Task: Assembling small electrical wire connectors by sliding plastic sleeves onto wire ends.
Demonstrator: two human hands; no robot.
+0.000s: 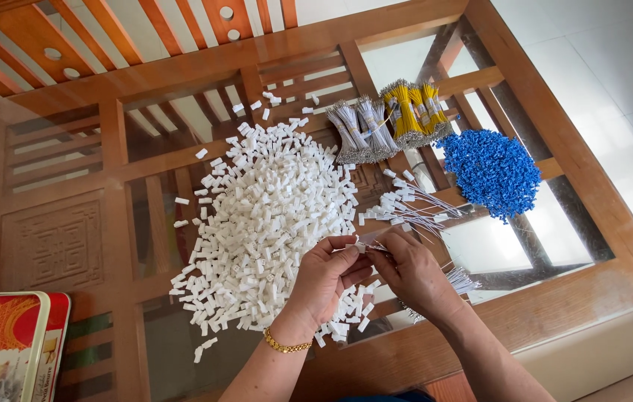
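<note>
The left hand (325,277) and right hand (409,269) met near the table's front edge (480,327), fingertips pinched shut together on a small white connector (361,246); thin white wires (459,280) trailed from under the right hand. The big pile of white connectors (268,216) touched the left hand. Bare glass (502,246) lay open rightward, below the blue wire heap (493,171). A red tin (7,342) sat at the left corner.
</note>
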